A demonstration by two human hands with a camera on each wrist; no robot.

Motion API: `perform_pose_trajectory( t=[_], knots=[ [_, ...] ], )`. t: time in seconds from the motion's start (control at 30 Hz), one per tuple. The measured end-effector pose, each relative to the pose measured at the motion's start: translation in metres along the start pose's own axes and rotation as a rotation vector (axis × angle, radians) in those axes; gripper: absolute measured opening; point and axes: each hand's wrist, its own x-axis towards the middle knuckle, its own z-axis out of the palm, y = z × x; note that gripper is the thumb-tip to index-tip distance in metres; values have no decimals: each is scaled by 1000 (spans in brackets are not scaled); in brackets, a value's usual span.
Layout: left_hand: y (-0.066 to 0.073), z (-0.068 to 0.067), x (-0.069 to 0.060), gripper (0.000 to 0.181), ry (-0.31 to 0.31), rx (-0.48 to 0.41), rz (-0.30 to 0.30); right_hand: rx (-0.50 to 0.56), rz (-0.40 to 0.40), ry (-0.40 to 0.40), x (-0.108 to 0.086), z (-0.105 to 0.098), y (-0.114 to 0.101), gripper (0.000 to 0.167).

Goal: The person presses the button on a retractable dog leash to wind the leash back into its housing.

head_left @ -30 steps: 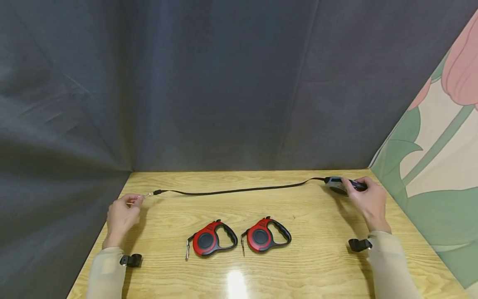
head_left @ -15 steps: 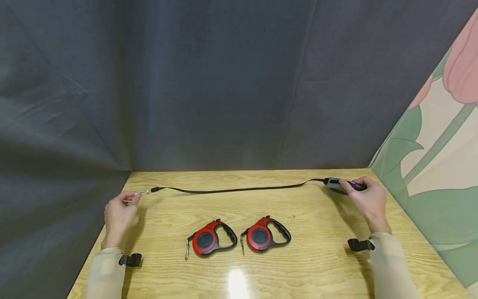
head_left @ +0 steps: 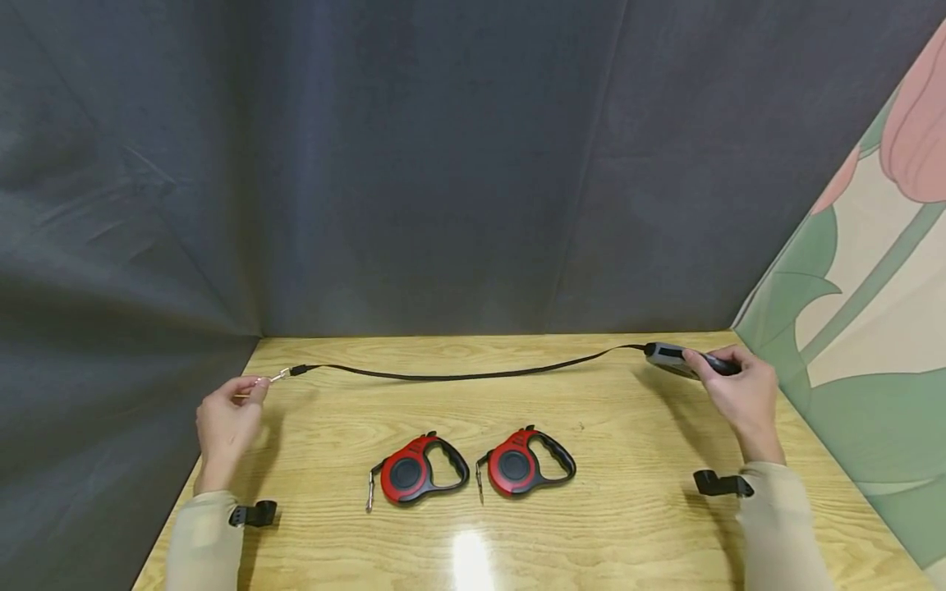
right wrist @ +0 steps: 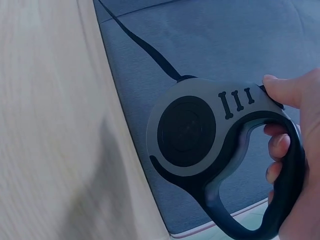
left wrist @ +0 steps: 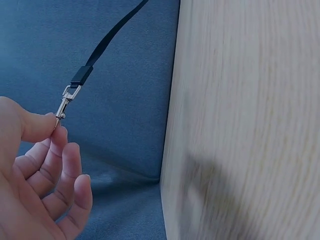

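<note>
My right hand [head_left: 742, 398] grips the black handle of a grey retractable dog leash [right wrist: 187, 130], fingers through the loop and thumb on the top by its button. From the leash body a black strap [head_left: 458, 377] runs across to the left, sagging a little in the middle. At its far end is a silver snap hook [left wrist: 63, 106], which my left hand [head_left: 227, 423] pinches by the tip between thumb and forefinger. In the left wrist view the other fingers are loosely bent. Both hands are above the tabletop.
Two red and black retractable leashes [head_left: 406, 474] [head_left: 515, 465] lie side by side on the wooden table [head_left: 606, 533], hooks toward the left. A dark grey cloth [head_left: 443, 164] hangs behind and on the left. A flower-patterned panel [head_left: 872, 345] stands on the right.
My left hand has moved left and slightly up with the hook. My right hand has shifted a little right with the grey leash. The strap spans wider; the red leashes lie as before.
</note>
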Motion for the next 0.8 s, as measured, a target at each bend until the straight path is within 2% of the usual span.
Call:
perform_pose_trajectory(
  t=[0.2,0.5,0.8],
  knots=[
    [4,-1,0,31,-4,-10,-6,29,18,-5,-1,-8,-4,31],
    [4,-3,-1,33,-25,-15,-22,127,11,56,-5,-17,-12,22],
    [4,-5,-2,29,-14,-28,19,116,6,64,-6,-20,-13,20]
  ],
)
